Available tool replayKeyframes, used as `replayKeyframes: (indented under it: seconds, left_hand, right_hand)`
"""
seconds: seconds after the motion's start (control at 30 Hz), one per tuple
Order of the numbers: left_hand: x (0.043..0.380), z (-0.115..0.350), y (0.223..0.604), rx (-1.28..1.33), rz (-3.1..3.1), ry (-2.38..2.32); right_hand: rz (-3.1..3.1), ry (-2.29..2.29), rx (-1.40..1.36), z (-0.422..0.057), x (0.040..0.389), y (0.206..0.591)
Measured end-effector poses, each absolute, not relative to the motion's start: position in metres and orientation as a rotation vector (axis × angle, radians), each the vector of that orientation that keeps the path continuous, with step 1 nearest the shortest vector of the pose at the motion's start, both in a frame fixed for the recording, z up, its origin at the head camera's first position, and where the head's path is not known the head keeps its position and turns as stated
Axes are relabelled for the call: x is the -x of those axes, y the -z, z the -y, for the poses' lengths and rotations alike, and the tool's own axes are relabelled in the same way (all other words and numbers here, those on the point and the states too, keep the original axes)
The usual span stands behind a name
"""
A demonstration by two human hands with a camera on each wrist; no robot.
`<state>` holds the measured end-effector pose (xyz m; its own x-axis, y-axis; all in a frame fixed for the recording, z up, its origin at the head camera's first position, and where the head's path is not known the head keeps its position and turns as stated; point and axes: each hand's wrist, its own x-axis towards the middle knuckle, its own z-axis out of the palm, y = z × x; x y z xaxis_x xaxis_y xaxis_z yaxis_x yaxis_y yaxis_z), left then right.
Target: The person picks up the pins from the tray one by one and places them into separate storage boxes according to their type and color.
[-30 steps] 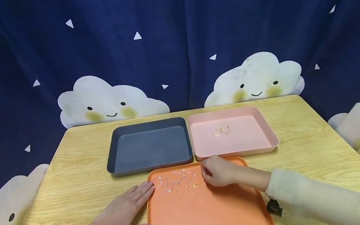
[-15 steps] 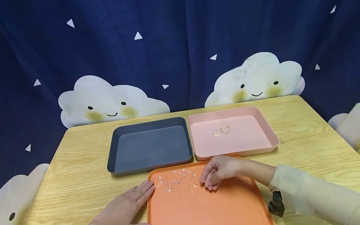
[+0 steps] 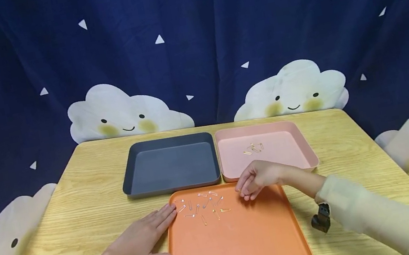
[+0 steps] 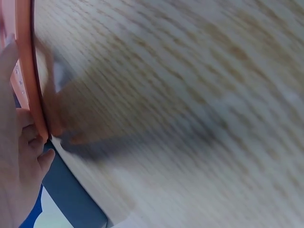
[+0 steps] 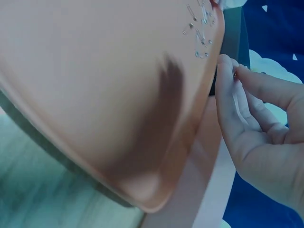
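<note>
My right hand is raised over the far right part of the orange tray, near the pink tray's front wall. It pinches a tiny gold safety pin between thumb and fingertips, mostly hidden by them. My left hand lies with fingers extended at the orange tray's left edge, its fingertips and thumb touching the rim. Silver safety pins are scattered in the tray's far left part, with a gold safety pin at their right side. Several gold safety pins lie in the pink tray.
A dark grey tray stands behind the orange one, side by side with the pink tray. All three trays are on a wooden table. A dark blue curtain with white clouds hangs behind the table.
My right hand first moved slightly toward me, then rose and went away toward the pink tray with a gold safety pin in its fingertips. My left hand has stayed in place.
</note>
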<state>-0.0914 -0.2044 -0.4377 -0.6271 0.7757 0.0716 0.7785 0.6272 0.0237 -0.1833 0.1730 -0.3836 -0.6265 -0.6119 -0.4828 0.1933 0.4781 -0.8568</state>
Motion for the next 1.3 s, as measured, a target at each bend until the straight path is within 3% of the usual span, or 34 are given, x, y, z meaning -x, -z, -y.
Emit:
replayKeyframes:
  seconds: [0.6, 1.3]
  left_hand:
    - [0.09, 0.205, 0.438, 1.334, 2.787, 0.073]
    - [0.089, 0.206, 0.437, 1.318, 2.823, 0.11]
  right_hand:
    - [-2.007, 1.229, 0.239, -0.204, 0.218, 0.359]
    - [-2.226, 1.117, 0.053, -0.263, 0.28, 0.359]
